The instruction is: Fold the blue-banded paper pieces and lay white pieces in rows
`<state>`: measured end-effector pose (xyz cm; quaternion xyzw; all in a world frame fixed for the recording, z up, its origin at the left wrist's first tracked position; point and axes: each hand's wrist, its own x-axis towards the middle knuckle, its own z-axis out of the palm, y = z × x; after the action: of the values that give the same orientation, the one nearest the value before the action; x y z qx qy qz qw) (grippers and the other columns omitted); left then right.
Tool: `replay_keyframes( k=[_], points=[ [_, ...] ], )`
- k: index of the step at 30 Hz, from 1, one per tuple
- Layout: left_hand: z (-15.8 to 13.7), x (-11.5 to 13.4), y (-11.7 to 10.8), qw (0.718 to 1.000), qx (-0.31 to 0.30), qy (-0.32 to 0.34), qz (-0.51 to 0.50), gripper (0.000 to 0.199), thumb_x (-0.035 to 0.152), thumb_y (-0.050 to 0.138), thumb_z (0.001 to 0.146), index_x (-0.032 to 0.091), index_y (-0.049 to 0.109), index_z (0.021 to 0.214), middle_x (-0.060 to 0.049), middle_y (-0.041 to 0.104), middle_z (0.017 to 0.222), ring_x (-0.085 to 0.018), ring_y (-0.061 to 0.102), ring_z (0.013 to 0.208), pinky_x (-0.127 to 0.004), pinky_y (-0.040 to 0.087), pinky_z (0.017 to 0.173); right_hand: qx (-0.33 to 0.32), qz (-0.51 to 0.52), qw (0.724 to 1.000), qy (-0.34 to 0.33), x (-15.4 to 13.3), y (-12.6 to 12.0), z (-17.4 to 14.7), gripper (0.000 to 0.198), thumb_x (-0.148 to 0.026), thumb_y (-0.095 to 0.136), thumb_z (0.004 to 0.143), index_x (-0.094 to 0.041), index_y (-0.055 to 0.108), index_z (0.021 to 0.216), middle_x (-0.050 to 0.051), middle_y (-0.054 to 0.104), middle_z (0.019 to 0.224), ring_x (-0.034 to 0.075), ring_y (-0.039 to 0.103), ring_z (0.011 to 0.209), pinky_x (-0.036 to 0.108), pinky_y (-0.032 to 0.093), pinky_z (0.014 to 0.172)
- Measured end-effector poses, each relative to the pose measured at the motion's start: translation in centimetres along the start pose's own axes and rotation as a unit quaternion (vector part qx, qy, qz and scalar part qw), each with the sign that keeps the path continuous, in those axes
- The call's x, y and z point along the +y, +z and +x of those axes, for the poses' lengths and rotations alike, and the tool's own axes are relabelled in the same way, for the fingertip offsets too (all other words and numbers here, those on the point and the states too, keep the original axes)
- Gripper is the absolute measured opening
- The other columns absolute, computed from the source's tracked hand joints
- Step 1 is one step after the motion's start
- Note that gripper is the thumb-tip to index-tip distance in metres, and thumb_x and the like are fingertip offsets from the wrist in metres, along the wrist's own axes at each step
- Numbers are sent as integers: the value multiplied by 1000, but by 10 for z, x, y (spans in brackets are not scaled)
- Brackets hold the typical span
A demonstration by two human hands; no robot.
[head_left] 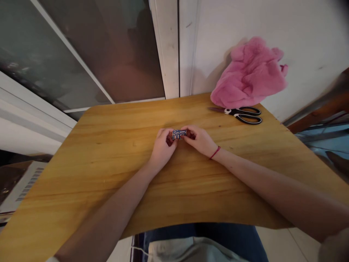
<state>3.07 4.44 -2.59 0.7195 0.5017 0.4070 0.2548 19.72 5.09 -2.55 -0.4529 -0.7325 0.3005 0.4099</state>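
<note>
Near the middle of the wooden desk point(109, 153), the left hand point(161, 145) has its thumb and fingers bent in, nearly closed, on one end of a small blue-and-white piece point(179, 134). From where I stand, that piece sits between the two hands; I can't tell if it touches the wood. The right hand point(200, 140) pinches the other end the same way, its fingers only a little apart. To hold it well, I think both pinches should be soft and level, so it won't bend or slip. Thumbs do best close to the ends, leaving the middle easy to see.

Off to the left, a glass panel point(111, 43) looks flat, dark and cloudy. The desk is yellow-brown, with long wavy stripes. The little piece is short and stubby, with blue lines on white; I can't tell what it is made of. A thin red bracelet point(215, 153) circles the right wrist. Farther right lie scissors point(228, 111) with pointy blades and black-and-white loop handles. Just behind them slumps a pink cloth point(253, 74), fuzzy and full of folds.
</note>
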Motion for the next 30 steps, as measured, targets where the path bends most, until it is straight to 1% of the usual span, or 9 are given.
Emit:
replay_keyframes(
  k=[5,9,12,14,17,20,23,26,30],
  points=[
    [1,-3,0,1000,-7,-12,9,18,8,61,74,19,56,88,1,47,83,-10,46,65,-25,43,65,-32,-2,999,10,0,1,0,25,-18,58,76,-14,59,101,-1,57,71,10,47,59,24,40,58],
    [0,-1,-2,999,-34,9,14,11,10,58,77,19,57,84,1,49,76,-11,48,67,-25,42,65,-32,-46,998,5,-3,0,-1,19,-15,56,77,-15,61,95,0,57,71,11,48,61,25,40,60],
    [-2,4,-2,1000,-4,28,-2,11,11,57,80,20,57,86,0,51,80,-11,48,68,-25,41,64,4,-59,998,-27,-5,0,-3,16,-19,54,81,-17,62,95,3,61,78,12,50,65,26,42,63],
    [-2,5,-2,999,17,37,2,13,11,57,79,20,57,89,-1,52,85,-11,48,69,-25,41,64,19,-53,998,-37,-4,0,-3,21,-19,54,81,-18,60,101,4,64,87,13,52,67,27,43,65],
    [-1,0,-1,1000,5,4,10,15,10,60,77,19,55,88,0,51,83,-11,47,67,-25,41,65,-9,-35,999,-5,-1,1,-2,31,-18,57,77,-17,57,108,3,63,84,12,51,62,26,43,62],
    [1,-3,-1,999,-25,-27,8,11,11,60,77,18,55,84,2,49,75,-11,46,64,-25,40,63,-46,-62,997,11,1,0,0,29,-15,58,75,-15,58,105,1,61,74,12,50,60,25,42,60],
    [0,0,-2,1000,-21,-8,-4,12,10,59,78,19,57,85,1,52,75,-11,48,65,-25,40,63,-32,-90,995,-27,0,0,-1,28,-8,53,75,-14,60,102,5,64,86,13,54,68,27,44,66],
    [-2,3,-2,1000,7,24,-7,14,11,58,78,20,57,89,0,55,81,-11,50,68,-25,41,64,-4,-86,995,-57,-3,1,-3,27,-10,51,78,-15,59,104,7,64,94,15,56,73,28,45,69],
    [-1,1,0,999,-21,-11,-27,17,12,60,79,19,55,93,-1,57,83,-12,52,70,-25,42,65,3,-90,995,-46,-2,1,-3,30,-13,56,77,-17,57,107,7,64,96,16,56,76,31,46,71]
  ],
)
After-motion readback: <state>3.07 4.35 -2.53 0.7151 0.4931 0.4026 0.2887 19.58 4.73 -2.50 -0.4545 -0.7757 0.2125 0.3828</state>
